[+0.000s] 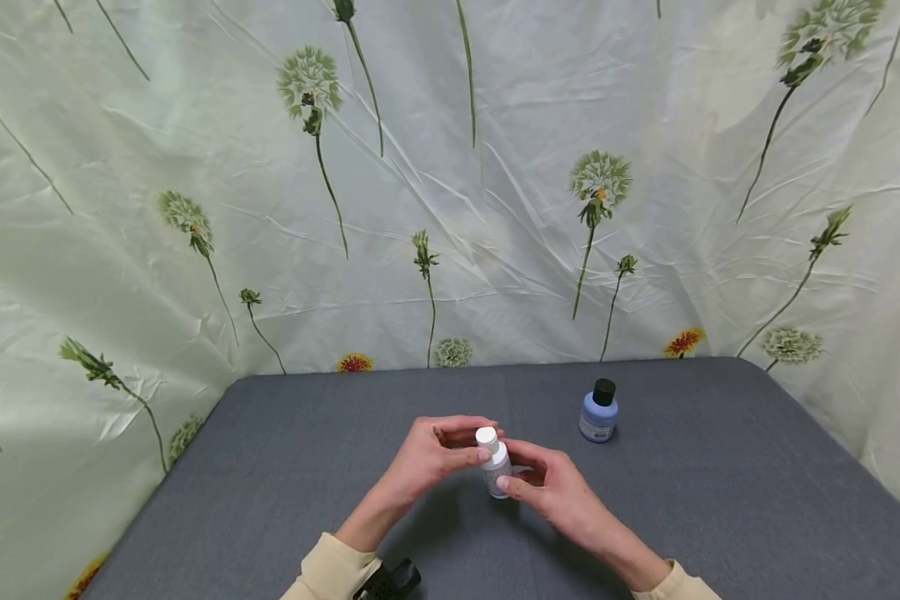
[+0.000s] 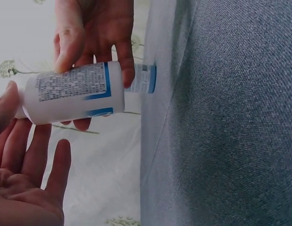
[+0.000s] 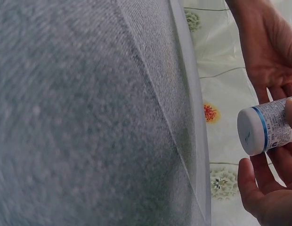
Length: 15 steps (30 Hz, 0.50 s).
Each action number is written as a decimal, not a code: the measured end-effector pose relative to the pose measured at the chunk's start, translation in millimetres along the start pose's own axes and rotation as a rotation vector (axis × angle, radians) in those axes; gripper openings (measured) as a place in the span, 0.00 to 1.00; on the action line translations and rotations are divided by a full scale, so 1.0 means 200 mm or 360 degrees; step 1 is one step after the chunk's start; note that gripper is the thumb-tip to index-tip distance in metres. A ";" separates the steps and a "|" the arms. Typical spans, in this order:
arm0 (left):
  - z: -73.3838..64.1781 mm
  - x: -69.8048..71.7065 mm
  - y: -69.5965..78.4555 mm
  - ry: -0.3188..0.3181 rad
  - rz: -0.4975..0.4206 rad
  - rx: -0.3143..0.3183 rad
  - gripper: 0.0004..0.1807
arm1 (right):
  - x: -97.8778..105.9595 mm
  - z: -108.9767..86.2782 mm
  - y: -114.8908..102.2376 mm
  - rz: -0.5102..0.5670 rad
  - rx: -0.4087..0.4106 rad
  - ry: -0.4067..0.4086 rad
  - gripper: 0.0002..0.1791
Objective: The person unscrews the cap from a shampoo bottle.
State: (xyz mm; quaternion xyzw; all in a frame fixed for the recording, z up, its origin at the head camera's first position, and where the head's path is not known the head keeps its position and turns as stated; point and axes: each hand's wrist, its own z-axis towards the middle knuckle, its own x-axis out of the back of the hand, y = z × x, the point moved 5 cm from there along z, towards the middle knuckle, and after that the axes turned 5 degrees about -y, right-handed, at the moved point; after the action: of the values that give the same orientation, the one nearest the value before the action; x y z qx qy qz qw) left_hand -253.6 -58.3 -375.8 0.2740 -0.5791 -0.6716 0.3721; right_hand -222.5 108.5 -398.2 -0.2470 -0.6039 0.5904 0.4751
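A small white bottle (image 1: pixel 498 475) with fine print and a blue stripe on its label is held up over the table, leaning slightly. My left hand (image 1: pixel 435 450) pinches its white cap (image 1: pixel 486 436) from the left, between thumb and fingers. From the right, my right hand (image 1: pixel 551 483) grips the bottle's body, thumb across the label. In the left wrist view the bottle (image 2: pixel 73 92) shows its label side, and the outer fingers of my left hand (image 2: pixel 28 179) extend free of it. The right wrist view shows the white base of the bottle (image 3: pixel 252 132).
A blue bottle with a black cap (image 1: pixel 598 414) stands upright on the dark grey table (image 1: pixel 307 467), beyond my right hand and to its right. Behind the table hangs a pale curtain (image 1: pixel 495 208) printed with dandelions. A black device (image 1: pixel 386 581) is strapped at my left wrist.
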 end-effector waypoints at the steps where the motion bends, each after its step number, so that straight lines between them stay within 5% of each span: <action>1: 0.00 0.00 0.00 0.0028 -0.0009 0.0006 0.19 | 0.00 0.00 0.00 -0.0023 0.0001 0.0018 0.28; 15: 0.01 0.00 0.00 0.0167 -0.0037 -0.0007 0.19 | 0.02 -0.01 -0.02 -0.0224 -0.0132 0.0263 0.28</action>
State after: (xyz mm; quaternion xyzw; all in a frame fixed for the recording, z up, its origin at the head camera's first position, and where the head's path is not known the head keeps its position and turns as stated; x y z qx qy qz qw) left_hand -255.3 -56.3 -376.2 0.3147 -0.5542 -0.6619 0.3946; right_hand -221.9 111.0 -394.0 -0.2714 -0.6024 0.5077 0.5528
